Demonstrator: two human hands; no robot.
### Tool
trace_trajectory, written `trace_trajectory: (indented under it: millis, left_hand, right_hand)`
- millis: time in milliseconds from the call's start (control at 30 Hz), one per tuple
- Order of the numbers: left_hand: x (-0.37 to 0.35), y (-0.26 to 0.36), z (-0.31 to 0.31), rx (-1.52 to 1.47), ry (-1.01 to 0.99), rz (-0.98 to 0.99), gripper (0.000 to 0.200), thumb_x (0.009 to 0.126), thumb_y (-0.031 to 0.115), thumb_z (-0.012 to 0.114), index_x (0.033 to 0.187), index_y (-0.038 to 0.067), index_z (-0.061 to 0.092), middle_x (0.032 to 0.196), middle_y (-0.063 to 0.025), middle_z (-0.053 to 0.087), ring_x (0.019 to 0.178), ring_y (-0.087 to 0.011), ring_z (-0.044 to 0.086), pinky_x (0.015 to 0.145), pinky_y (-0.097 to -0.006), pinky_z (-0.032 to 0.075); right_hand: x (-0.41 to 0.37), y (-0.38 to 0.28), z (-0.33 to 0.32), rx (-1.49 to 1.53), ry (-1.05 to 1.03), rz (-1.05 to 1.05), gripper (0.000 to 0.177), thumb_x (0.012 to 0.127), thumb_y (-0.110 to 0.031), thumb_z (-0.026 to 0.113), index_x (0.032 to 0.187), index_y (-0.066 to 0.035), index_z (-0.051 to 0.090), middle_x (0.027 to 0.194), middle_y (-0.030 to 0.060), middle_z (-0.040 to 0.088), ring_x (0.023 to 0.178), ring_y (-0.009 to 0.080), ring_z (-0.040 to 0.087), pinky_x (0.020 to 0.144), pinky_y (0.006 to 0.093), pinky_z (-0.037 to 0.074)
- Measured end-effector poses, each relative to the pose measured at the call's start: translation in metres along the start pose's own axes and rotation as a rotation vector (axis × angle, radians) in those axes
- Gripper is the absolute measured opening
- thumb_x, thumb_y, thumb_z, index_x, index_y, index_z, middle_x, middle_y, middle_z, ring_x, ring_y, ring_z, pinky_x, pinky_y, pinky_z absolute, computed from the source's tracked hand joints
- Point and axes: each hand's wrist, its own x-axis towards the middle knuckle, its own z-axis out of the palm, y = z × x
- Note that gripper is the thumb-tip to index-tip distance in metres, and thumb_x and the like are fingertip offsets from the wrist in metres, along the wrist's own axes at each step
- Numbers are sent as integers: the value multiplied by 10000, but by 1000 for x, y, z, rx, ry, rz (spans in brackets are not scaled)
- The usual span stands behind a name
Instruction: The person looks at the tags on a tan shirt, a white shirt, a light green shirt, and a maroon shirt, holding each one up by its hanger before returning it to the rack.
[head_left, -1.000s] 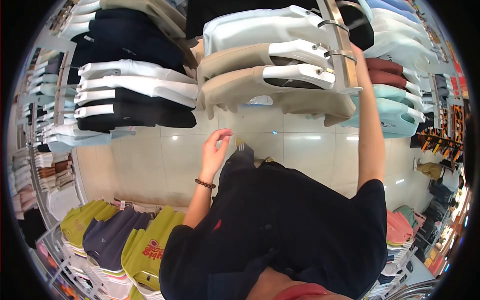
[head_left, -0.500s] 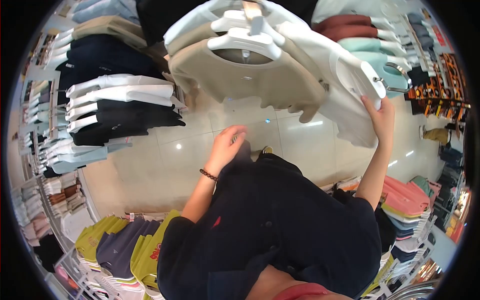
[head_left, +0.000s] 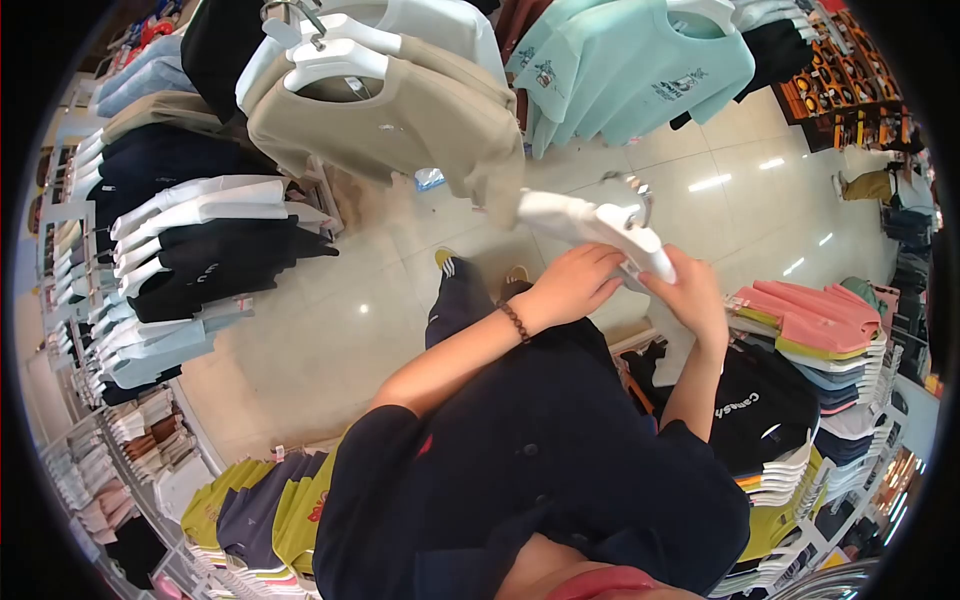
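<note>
A white clothes hanger (head_left: pixel 632 240) with a metal hook hangs in front of my body, and a white shirt (head_left: pixel 560 212) is on it, seen nearly edge-on. My right hand (head_left: pixel 692 297) grips the hanger's near end, thumb on top. My left hand (head_left: pixel 578 287) has its fingers closed at the shirt's neck area beside the hanger; exactly what they pinch is partly hidden. Beyond them, beige shirts (head_left: pixel 440 125) hang on white hangers from a rack.
Mint-green printed shirts (head_left: pixel 640 75) hang at the far right. Black and white shirts (head_left: pixel 220 235) fill a rack on the left. Folded-looking pink garments (head_left: pixel 805 315) and a black shirt (head_left: pixel 750 400) hang close on my right. Yellow-green shirts (head_left: pixel 215 500) are near my left side.
My right hand has brought the white shirt on its hanger away from the rack and closer to me. My left hand has moved right and joined it. The view has turned right.
</note>
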Motion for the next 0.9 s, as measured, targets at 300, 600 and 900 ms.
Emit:
trace_trajectory:
  millis: [300,600,900]
  left_hand:
    - [-76,-31,-6,-206,-272,-805,258,949,162,566,1105,-31,634,975,-162,703,915,-219,661,828,-352,510]
    - [-130,28,-85,-886,503,-656,290,1010,228,530,1131,-4,654,911,-122,736,1007,-151,646,1025,-338,394]
    - [-182,58,-157,-166,407,-361,287,927,103,621,1205,34,642,1078,-60,745,1035,-140,672,1034,-327,430]
  right_hand:
    - [33,-16,76,161,-302,-297,353,776,-382,754,971,-91,709,770,154,684,753,370,659,673,426,498]
    - [63,-61,133,191,-344,-377,422,804,-421,730,996,-47,687,821,176,701,784,371,675,703,425,504]
    - [51,-146,153,163,-485,-428,417,798,-416,722,1012,-58,697,833,161,698,771,330,661,713,395,501]
